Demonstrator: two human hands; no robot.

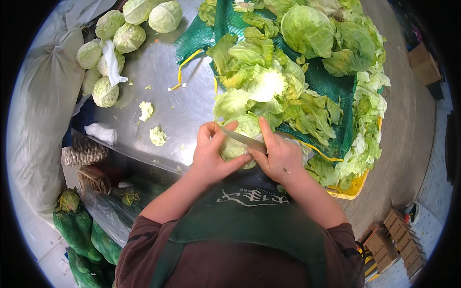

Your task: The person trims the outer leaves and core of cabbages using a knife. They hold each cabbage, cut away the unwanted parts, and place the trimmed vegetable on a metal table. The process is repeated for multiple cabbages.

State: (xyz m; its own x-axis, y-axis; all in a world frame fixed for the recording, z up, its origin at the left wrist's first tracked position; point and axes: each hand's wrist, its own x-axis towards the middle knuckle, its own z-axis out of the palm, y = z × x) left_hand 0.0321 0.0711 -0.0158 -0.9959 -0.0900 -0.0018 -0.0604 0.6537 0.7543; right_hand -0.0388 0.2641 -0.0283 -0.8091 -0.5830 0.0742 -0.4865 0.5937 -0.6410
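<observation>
Close in front of my apron, my left hand (212, 151) grips a pale green cabbage (234, 145) from its left side. My right hand (279, 154) is closed around a knife, whose handle is hidden in the palm. The steel knife blade (245, 139) lies across the cabbage and reaches toward my left fingers. My right index finger extends over the cabbage's right side. Loose outer cabbage leaves (266, 82) are heaped just beyond, on a green mesh bag (320, 84) with yellow drawstrings.
Several trimmed cabbages (129, 37) sit at the far left of the metal table (162, 108). Leaf scraps (157, 136) and a white cloth (101, 133) lie nearer. A yellow crate (354, 187) full of leaves stands right. Filled green mesh bags (81, 230) are on the floor at left.
</observation>
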